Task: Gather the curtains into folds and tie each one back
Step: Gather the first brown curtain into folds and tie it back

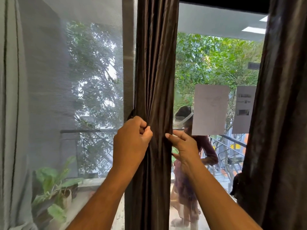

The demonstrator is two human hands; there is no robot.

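Dead centre in my head view: the brown curtain (154,72), already bunched into a narrow vertical column, long axis straight up-down, running from the top of frame to the bottom. It hangs directly ahead of both hands, between them.

Left hand (132,140) sits on the column's left edge, fingers curled in, pinching a pleat against the thumb. Right hand (181,145) is on the right edge, thumb and forefinger nipping the fabric; the lower fingers go behind the cloth, can't tell what they're doing there. Both hands are at about the same height, left slightly higher, and both touching the cloth, so neither is meaningfully nearer.

I read this as still gathering, no tie visible anywhere (may be hidden behind the folds). The next move needs the bundle wrapped across its short axis, horizontally, at hand height.

Second brown curtain (274,113) hangs at far right, well apart, untied. Grey curtain (11,113) at far left edge, looser, also untied.
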